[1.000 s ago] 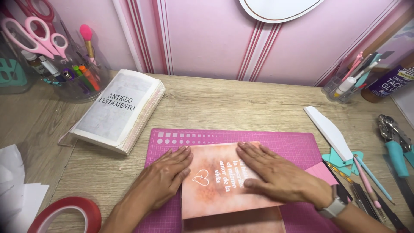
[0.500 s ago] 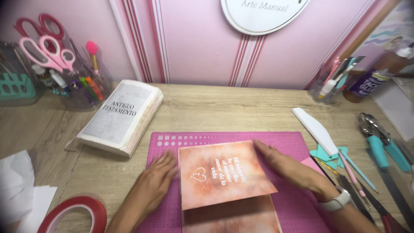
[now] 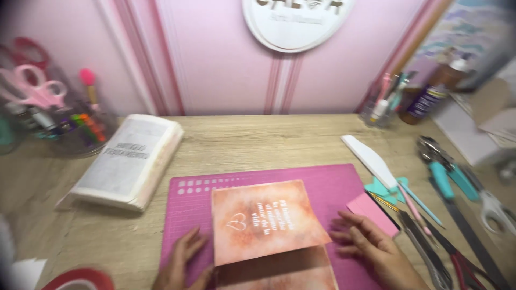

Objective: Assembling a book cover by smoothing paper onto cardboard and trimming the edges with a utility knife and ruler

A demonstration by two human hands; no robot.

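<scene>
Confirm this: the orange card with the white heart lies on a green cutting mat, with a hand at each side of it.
Not quite. In the head view the cutting mat is pink, not green. The rest holds: the orange card with the white heart lies on it, the left hand and right hand at its sides.

Whole view motion-blurred — print on the book [image 3: 126, 164] and orange card [image 3: 266, 223] unreadable. Left hand [image 3: 185, 263] cut off at the bottom edge, fingertips tucked under the card. Right hand [image 3: 376, 252] cut at the wrist. Tape roll [image 3: 80, 280] and round wall sign [image 3: 298, 21] only partly in frame — scissors [image 3: 32, 91] smeared.
</scene>
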